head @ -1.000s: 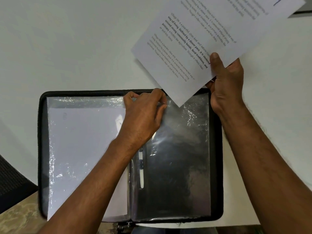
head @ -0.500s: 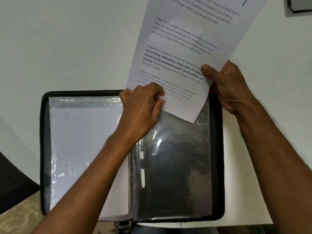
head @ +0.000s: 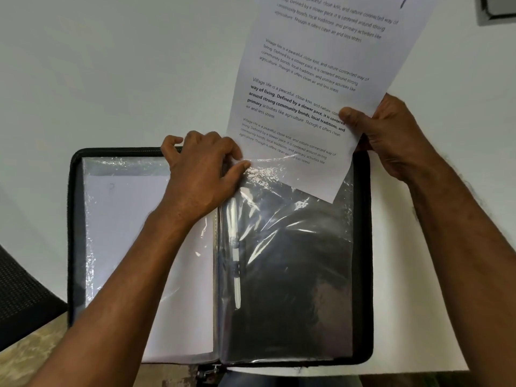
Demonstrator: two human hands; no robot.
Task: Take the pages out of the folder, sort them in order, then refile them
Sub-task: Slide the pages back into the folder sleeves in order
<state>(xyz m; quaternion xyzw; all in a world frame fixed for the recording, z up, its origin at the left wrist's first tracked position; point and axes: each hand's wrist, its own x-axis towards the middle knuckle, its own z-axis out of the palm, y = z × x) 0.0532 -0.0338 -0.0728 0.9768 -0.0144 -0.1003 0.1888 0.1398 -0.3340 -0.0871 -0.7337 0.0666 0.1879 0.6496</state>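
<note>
Open black zip folder (head: pixel 363 247) lies flat on white table (head: pixel 111 79), spine running toward the person. Left half: clear sleeve (head: pixel 125 233) with a blank-looking white sheet inside. Right half: empty-looking clear sleeve (head: pixel 293 261), crinkled and glossy, dark backing showing through.

Right hand (head: pixel 391 138) grips printed page (head: pixel 321 79) at its right edge, thumb on top over the text, fingers curled behind. Page stands tilted, top leaning up and right out of frame, a blue pen mark at its top edge. Lower corner of the page sits inside the mouth of the right sleeve, plastic film visibly over the bottom lines of text; most of the page is still outside, above the folder's top edge.

Left hand (head: pixel 201 169) is at the top of the folder near the spine, just left of the page's lower edge. Fingers curled, index and thumb pinching the top rim of the right sleeve and holding it lifted; thumb hooks toward the folder's zip border. Left hand touches sleeve film, and is touching or almost touching the page edge, can't tell which.

Dark mesh chair part (head: pixel 22 297) at lower left, grey object (head: pixel 499 7) at top right corner
</note>
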